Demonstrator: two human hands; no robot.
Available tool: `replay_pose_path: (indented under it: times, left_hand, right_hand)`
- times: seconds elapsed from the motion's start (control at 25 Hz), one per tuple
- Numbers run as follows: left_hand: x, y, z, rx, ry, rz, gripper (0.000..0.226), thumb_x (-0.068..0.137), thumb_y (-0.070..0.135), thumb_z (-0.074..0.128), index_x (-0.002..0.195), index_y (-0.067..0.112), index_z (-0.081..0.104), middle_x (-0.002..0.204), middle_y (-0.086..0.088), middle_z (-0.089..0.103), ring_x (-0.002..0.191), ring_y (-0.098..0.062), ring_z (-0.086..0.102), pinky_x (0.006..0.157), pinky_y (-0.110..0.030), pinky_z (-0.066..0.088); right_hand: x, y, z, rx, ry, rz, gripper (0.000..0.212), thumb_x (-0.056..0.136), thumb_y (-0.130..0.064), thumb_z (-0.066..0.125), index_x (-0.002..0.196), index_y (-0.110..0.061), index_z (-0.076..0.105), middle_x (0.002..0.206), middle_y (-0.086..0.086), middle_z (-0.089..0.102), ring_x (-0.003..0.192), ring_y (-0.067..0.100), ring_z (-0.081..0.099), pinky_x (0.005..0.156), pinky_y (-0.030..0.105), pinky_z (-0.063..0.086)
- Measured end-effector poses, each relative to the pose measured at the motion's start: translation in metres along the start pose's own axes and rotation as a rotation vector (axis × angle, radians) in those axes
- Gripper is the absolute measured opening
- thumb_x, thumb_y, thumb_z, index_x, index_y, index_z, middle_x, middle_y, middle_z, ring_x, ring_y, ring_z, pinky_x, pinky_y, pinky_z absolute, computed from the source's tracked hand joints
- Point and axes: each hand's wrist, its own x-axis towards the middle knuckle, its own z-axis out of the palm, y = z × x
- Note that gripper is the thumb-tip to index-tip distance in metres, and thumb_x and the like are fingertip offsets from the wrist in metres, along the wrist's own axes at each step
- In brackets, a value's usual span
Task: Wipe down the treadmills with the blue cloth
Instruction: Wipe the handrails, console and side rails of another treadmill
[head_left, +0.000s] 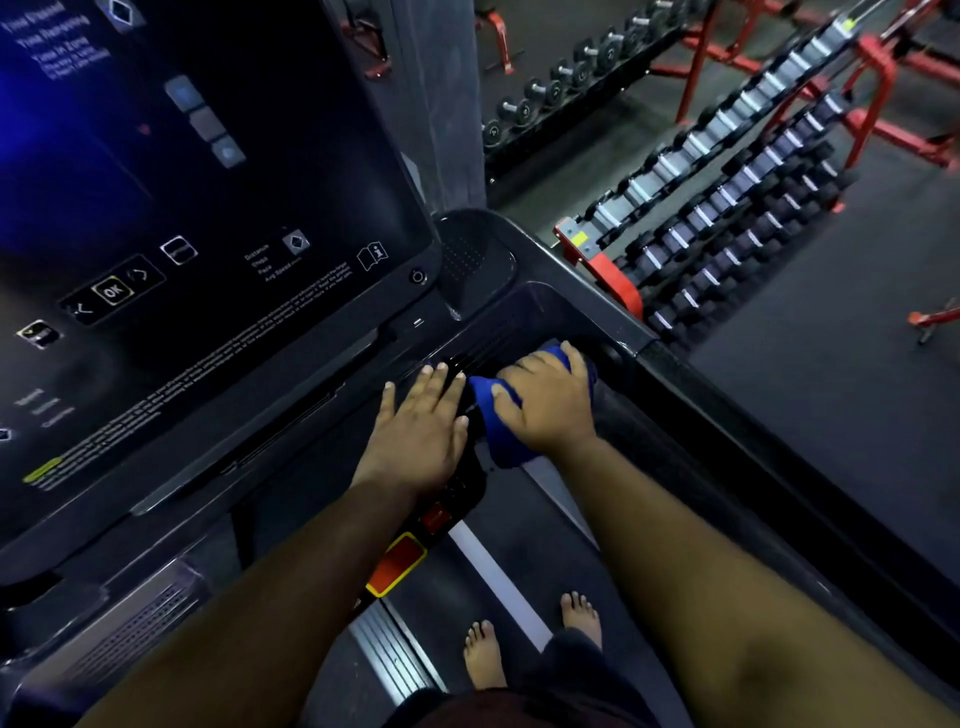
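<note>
One treadmill (649, 332) filled the near view, its dark screen (208, 208) tilted up at the left, racks of dumbbells (727, 208) well apart at the far right. You stood barefoot on the belt (483, 561), which put the ledge under the screen within easy reach. Your left hand (421, 431) lay flat there, fingers straight, likely to steady you. Your right hand (545, 397) pressed the blue cloth (501, 441) onto the ledge just right of it, fingers curled over the bunched fabric to keep it under the palm. The cloth looked soft, crumpled and deep blue.
</note>
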Motion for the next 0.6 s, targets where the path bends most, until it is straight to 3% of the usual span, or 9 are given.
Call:
replay_pose_path:
  times: [0.08, 0.12, 0.2, 0.28, 0.36, 0.48, 0.52, 0.6]
  left_hand:
    - [0.000, -0.001, 0.002, -0.012, 0.013, -0.002, 0.058, 0.105, 0.040, 0.026, 0.158, 0.021, 0.014, 0.167, -0.002, 0.010, 0.154, -0.016, 0.001, 0.123, -0.053, 0.002]
    - [-0.001, -0.002, 0.003, -0.021, 0.010, -0.001, 0.058, 0.105, 0.039, 0.026, 0.158, 0.021, 0.014, 0.167, -0.002, 0.009, 0.154, -0.015, 0.001, 0.123, -0.053, 0.002]
    - [-0.001, -0.002, 0.003, -0.032, 0.009, 0.005, 0.058, 0.105, 0.038, 0.026, 0.158, 0.021, 0.013, 0.167, -0.002, 0.008, 0.154, -0.015, 0.000, 0.123, -0.053, 0.002]
    - [0.003, -0.003, 0.002, -0.043, -0.017, 0.017, 0.058, 0.104, 0.037, 0.027, 0.158, 0.021, 0.012, 0.167, -0.002, 0.007, 0.154, -0.015, -0.001, 0.122, -0.053, 0.001]
    - [0.004, -0.003, 0.002, -0.046, -0.011, 0.018, 0.058, 0.104, 0.037, 0.028, 0.158, 0.020, 0.013, 0.167, -0.003, 0.009, 0.154, -0.016, 0.001, 0.122, -0.054, 0.002]
    - [0.001, -0.002, 0.001, -0.058, 0.006, 0.019, 0.057, 0.104, 0.035, 0.028, 0.158, 0.020, 0.015, 0.167, -0.003, 0.011, 0.154, -0.017, 0.002, 0.122, -0.054, 0.002]
    - [0.000, -0.002, 0.001, -0.050, 0.008, 0.020, 0.057, 0.104, 0.035, 0.028, 0.158, 0.020, 0.015, 0.167, -0.003, 0.011, 0.154, -0.017, 0.002, 0.122, -0.054, 0.002]
    - [0.001, -0.002, 0.000, -0.042, 0.005, 0.016, 0.057, 0.104, 0.035, 0.028, 0.158, 0.021, 0.014, 0.167, -0.003, 0.009, 0.154, -0.016, 0.001, 0.122, -0.054, 0.002]
  right_hand:
    - [0.013, 0.001, -0.001, 0.088, 0.014, 0.233, 0.046, 0.092, -0.051, 0.036, 0.112, -0.029, 0.070, 0.133, -0.001, 0.060, 0.137, 0.021, 0.041, 0.119, 0.058, -0.008]
    - [0.010, -0.007, 0.005, 0.167, 0.069, 0.423, 0.047, 0.092, -0.047, 0.041, 0.130, -0.029, 0.061, 0.154, 0.003, 0.041, 0.148, 0.024, 0.023, 0.117, 0.057, -0.014]
    - [-0.005, -0.043, 0.024, 0.440, 0.227, 0.732, 0.065, 0.094, -0.037, 0.048, 0.154, -0.018, 0.030, 0.166, 0.011, 0.002, 0.152, 0.032, -0.006, 0.118, 0.057, -0.006]
    - [-0.015, -0.079, 0.033, 0.776, 0.336, 0.851, 0.074, 0.097, -0.031, 0.049, 0.157, -0.012, 0.009, 0.163, 0.015, -0.017, 0.150, 0.037, -0.015, 0.120, 0.049, -0.001]
    - [-0.003, -0.068, 0.029, 1.040, 0.418, 1.001, 0.076, 0.101, -0.024, 0.050, 0.157, -0.015, 0.001, 0.164, 0.016, -0.012, 0.151, 0.034, -0.006, 0.120, 0.036, 0.004]
    - [0.014, -0.024, 0.018, 1.340, 0.543, 1.304, 0.071, 0.103, -0.025, 0.044, 0.158, -0.020, 0.000, 0.158, 0.021, 0.028, 0.140, 0.038, 0.038, 0.114, 0.039, 0.031]
    - [0.012, -0.030, 0.014, 1.287, 0.492, 1.294, 0.072, 0.103, -0.028, 0.043, 0.158, -0.020, -0.002, 0.156, 0.025, 0.029, 0.139, 0.040, 0.039, 0.113, 0.042, 0.033]
    - [0.000, -0.063, 0.015, 0.891, 0.229, 1.087, 0.073, 0.102, -0.034, 0.044, 0.158, -0.018, 0.000, 0.160, 0.031, 0.004, 0.147, 0.045, 0.015, 0.116, 0.048, 0.022]
